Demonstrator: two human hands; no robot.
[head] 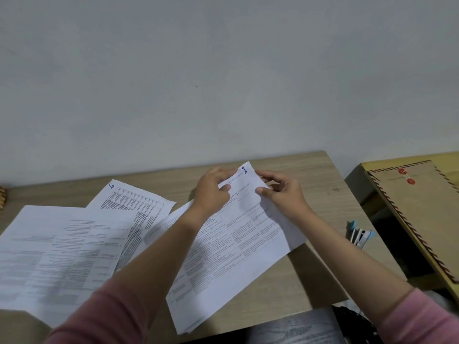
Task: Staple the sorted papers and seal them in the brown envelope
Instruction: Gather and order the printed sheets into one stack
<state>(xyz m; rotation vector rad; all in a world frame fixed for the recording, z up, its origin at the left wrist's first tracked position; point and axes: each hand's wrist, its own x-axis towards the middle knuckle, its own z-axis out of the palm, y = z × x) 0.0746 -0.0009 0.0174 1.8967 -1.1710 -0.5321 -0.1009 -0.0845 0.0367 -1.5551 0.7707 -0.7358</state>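
Observation:
A stack of printed papers (231,247), its top sheet marked "1" in blue ink, lies slanted across the wooden table (308,274). My left hand (212,192) pinches the far corner of this stack from the left. My right hand (280,192) pinches the same corner from the right. A blue and white stapler (360,235) rests near the table's right edge, apart from both hands. The brown envelope (419,217) with a striped border and red string buttons lies on a second surface at the far right.
More printed sheets (59,254) are spread over the left of the table, one marked "6" (135,207). A grey wall rises behind the table. A gap separates the table from the right-hand surface. A dark object (355,324) sits below the table's near edge.

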